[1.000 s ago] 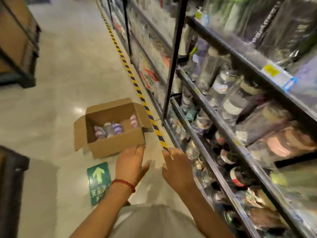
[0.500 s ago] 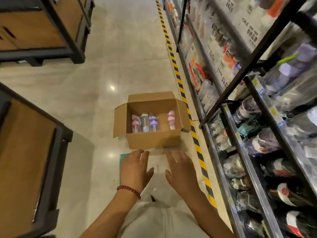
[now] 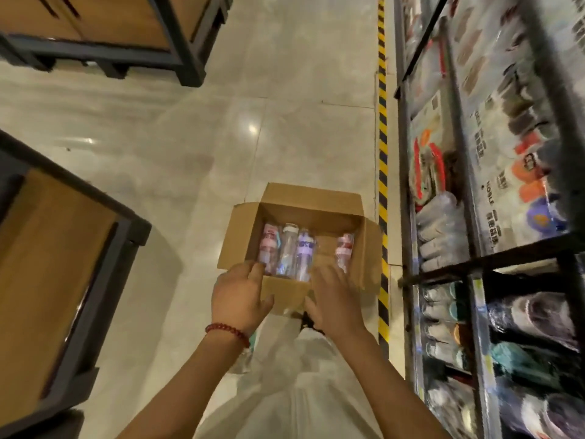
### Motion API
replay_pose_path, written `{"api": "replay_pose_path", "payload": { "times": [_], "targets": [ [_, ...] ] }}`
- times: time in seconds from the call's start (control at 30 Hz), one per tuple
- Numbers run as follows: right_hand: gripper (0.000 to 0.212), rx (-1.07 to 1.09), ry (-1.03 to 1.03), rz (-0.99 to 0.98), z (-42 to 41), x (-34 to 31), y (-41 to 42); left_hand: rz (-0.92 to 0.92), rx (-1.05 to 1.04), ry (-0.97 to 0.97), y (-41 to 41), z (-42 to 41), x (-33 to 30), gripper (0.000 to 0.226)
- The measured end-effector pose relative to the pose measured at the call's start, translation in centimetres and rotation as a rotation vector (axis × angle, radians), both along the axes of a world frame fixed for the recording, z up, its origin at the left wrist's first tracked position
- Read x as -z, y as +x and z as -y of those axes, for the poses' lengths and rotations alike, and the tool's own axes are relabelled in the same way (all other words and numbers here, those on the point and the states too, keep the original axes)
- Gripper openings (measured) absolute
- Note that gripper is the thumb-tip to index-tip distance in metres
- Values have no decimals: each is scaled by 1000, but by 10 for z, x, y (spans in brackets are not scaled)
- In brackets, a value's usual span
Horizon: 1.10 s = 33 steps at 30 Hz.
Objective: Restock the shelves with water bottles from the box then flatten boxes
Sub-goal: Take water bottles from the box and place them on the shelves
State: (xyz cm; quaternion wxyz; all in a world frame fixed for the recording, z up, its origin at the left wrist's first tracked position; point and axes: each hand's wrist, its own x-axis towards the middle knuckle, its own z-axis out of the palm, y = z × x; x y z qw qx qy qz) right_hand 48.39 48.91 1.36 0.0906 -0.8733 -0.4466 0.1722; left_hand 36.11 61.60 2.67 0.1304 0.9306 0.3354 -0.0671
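Observation:
An open cardboard box (image 3: 311,202) sits on the tiled floor with its flaps spread. Inside lie several water bottles: a pink one (image 3: 268,247), a clear one with a white cap (image 3: 287,248), a purple one (image 3: 304,250) and another pink one (image 3: 344,248) at the right. My left hand (image 3: 239,296) reaches over the box's near left rim, fingers spread and holding nothing. Fingers extended, my right hand (image 3: 335,299) hovers over the near right rim, also holding nothing. The shelf unit (image 3: 474,264) with bottles stands at the right.
A yellow-and-black floor stripe (image 3: 382,153) runs along the shelf base. Wooden display stands with dark frames are at the left (image 3: 63,264) and the far left (image 3: 126,33). Open tiled floor lies beyond the box.
The view has turned from the shelf towards the box. Both hands have moved forward and now reach over the box's near edge.

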Motion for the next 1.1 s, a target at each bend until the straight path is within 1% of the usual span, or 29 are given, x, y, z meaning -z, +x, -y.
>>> {"api": "replay_pose_path", "payload": {
  "times": [0.1,0.17,0.27,0.4,0.53,0.6,0.73,0.83,0.93,1.03,1.1],
  "targets": [
    [41,-1,-30,-98,-31,27,49,-55,-54,-47,44,-30,22,49],
    [43,-4,-58,-127,-52,51,77,-62,-87,-92,69,-48,51,51],
    [50,-43,-165,-189,-80,100,111,-89,-187,-173,98,-70,105,49],
    [54,-8,-211,-286,-106,188,136,-87,-252,-219,124,-96,199,49],
    [47,-12,-265,-337,-127,283,146,-120,-326,-312,137,-122,308,42],
    [45,15,-279,-375,-138,334,147,-149,-336,-346,136,-134,362,43],
    [50,25,-351,-400,-161,435,147,-245,-358,-364,129,-156,460,56],
    [50,39,-420,-405,-181,500,147,-304,-393,-390,129,-172,516,60],
    [52,60,-414,-422,-201,555,144,-395,-469,-438,136,-183,562,69],
    [53,149,-409,-464,-214,594,138,-369,-582,-544,145,-184,595,89],
    [59,233,-407,-511,-219,613,134,-304,-669,-605,146,-184,617,96]
  ]
}}
